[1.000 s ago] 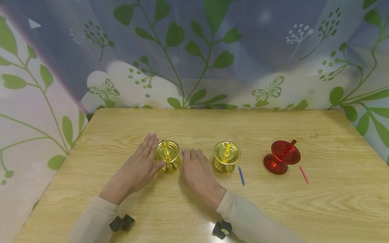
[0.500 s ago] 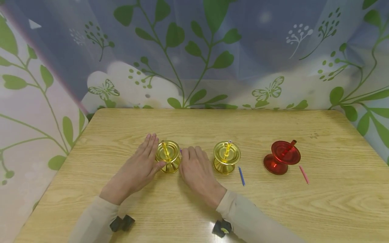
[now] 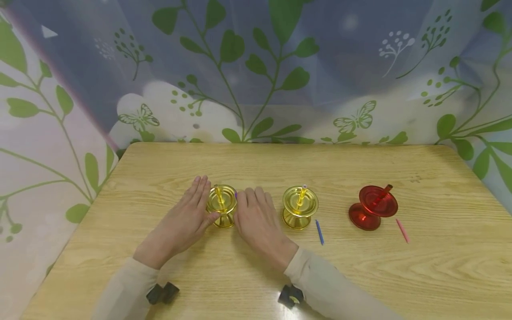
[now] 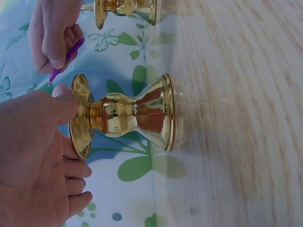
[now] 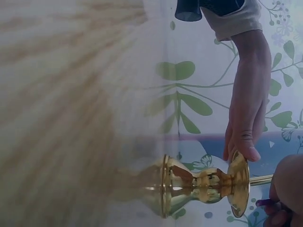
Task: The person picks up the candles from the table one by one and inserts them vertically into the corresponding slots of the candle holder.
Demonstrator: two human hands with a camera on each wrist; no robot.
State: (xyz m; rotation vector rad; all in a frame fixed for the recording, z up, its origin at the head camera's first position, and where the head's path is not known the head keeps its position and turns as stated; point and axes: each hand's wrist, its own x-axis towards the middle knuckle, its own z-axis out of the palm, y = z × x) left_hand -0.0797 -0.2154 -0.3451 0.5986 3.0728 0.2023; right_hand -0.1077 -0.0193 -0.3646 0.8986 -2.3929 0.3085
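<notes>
Risk: gold metal candlestick (image 3: pixel 221 205) tips if left hand (image 3: pixel 182 224) (fingers straight, thumb on rim) nudges.
Candle: right hand (image 3: pixel 258 224) pinches thin purple candle (image 4: pixel 67 57); could slip.

We find the head view evenly and softly lit from above, bright with no harsh contrast; shadows under the forearms on the desk (image 3: pixel 360 275) are faint. The desk's edges bow outward, wide-angle distortion strongest toward the corners. Small glints sit on the gold candlestick (image 3: pixel 221 205) and the red candlestick (image 3: pixel 372 207). In the left wrist view the candlestick (image 4: pixel 128 116) is sharp and mirrors the curtain, while the wood grain smears. The right wrist view is hazy: the desk (image 5: pixel 57 113) is washed out and blurred, and the candlestick (image 5: pixel 203 187) soft-edged.
</notes>
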